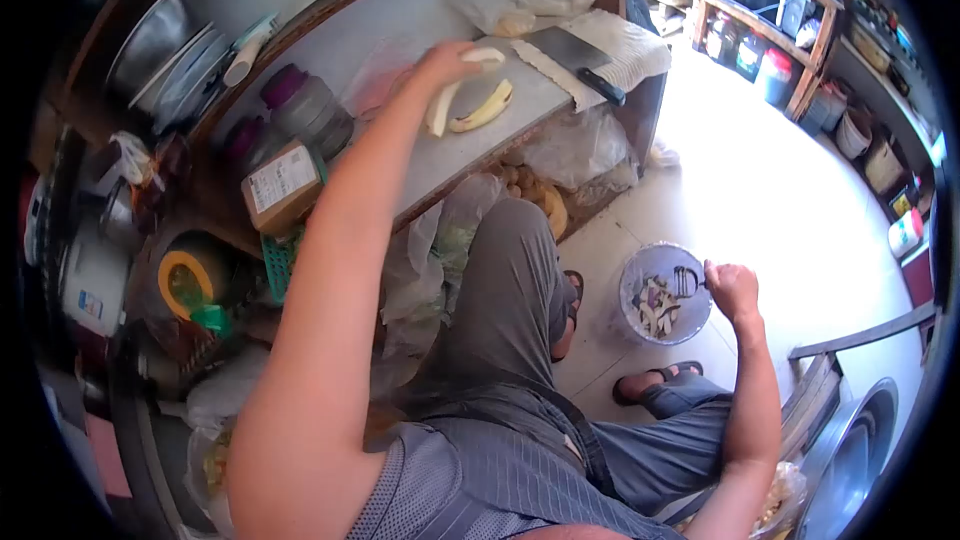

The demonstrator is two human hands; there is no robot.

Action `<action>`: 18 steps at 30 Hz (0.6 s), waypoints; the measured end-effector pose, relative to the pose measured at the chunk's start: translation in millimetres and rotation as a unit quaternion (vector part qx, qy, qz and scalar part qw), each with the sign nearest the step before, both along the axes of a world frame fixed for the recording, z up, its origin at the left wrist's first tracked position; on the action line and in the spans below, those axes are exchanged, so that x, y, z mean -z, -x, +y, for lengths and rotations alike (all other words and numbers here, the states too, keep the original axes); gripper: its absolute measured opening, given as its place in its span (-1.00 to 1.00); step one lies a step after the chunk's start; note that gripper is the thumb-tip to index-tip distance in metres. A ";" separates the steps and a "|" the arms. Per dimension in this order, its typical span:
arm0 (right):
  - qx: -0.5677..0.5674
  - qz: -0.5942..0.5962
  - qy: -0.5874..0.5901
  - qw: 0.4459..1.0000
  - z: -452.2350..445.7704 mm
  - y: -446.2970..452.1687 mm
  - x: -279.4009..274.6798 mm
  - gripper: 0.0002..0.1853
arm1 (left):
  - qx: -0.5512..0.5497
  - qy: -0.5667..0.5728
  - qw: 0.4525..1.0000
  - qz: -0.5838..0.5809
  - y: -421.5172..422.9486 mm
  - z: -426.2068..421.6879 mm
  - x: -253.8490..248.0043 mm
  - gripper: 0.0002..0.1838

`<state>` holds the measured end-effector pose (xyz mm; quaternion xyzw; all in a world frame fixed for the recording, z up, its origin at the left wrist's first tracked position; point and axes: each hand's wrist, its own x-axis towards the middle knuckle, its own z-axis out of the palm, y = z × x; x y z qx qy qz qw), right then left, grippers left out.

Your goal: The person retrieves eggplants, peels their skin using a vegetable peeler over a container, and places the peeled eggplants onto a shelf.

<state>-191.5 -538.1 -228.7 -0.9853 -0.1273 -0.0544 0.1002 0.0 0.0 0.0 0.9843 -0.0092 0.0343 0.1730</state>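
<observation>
Over the grey shelf top, my left hand is closed on a pale peeled banana. Just below it on the shelf lie a pale peeled banana and another banana with darker streaks along it. Low on the right, my right hand grips a black peeler by its handle. The peeler's head hangs over a clear round bucket, which has dark and pale peelings inside. My right fingers are partly hidden.
A cleaver lies on a whitish ribbed cloth at the shelf's right end. Purple-lidded jars and a cardboard box stand left of my forearm. Bananas and plastic bags fill the lower shelf. A metal basin is bottom right.
</observation>
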 end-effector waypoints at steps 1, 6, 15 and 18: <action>-0.010 0.003 -0.005 1.000 1.3 -4.0 8.1 -0.39 | -0.012 0.021 1.000 -0.012 -13.7 8.5 15.5 -0.42; -0.033 -0.030 0.060 0.997 1.2 -0.5 -7.7 -0.36 | -0.092 0.022 0.994 -0.056 7.7 18.8 33.2 -0.51; 0.143 0.157 -0.284 0.935 -8.6 -41.0 13.1 -0.22 | 0.339 0.029 0.871 -0.355 324.7 -84.9 73.5 -0.70; 0.130 0.192 -0.235 0.944 7.5 -39.5 5.1 -0.50 | 0.287 0.089 0.915 -0.268 399.8 -60.6 125.8 -0.74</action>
